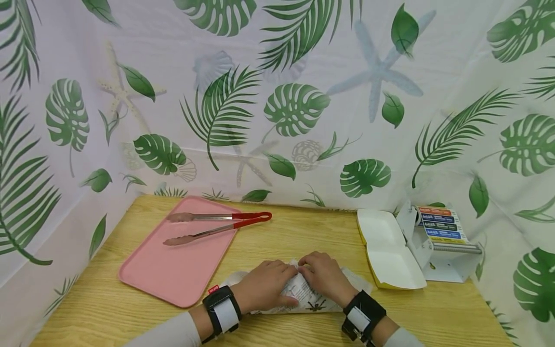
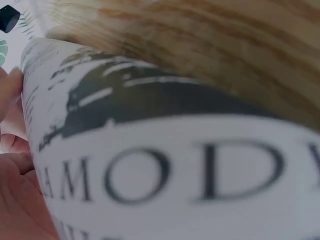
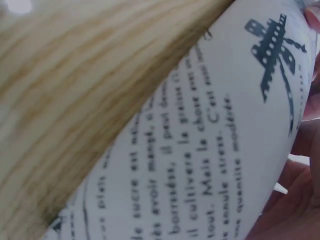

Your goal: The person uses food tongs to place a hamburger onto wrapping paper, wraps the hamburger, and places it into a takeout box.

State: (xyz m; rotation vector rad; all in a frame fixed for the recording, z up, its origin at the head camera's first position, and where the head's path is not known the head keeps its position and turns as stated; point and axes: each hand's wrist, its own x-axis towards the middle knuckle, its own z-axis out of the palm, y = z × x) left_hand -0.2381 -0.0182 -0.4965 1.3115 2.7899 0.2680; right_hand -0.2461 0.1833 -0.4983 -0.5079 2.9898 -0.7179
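In front of me lies a sheet of white wrapping paper (image 1: 299, 292) printed with black text and pictures, folded up in the middle. My left hand (image 1: 268, 285) grips the raised paper from the left, its thumb low along the front. My right hand (image 1: 327, 277) pinches it from the right, fingertips close to the left hand's. Large letters on the paper (image 2: 190, 170) fill the left wrist view. In the right wrist view small lines of text and a dark figure cover the paper (image 3: 200, 140), with fingers at its right edge. Whatever is inside the folds is hidden.
To the left is a pink tray (image 1: 173, 274), with red-handled tongs (image 1: 256, 217) lying across its far part. At the right stand an open takeaway box (image 1: 392, 260) and a white dispenser (image 1: 451, 260) with a colourful label roll. A leaf-patterned curtain (image 1: 243, 188) borders the wooden table (image 1: 86, 303).
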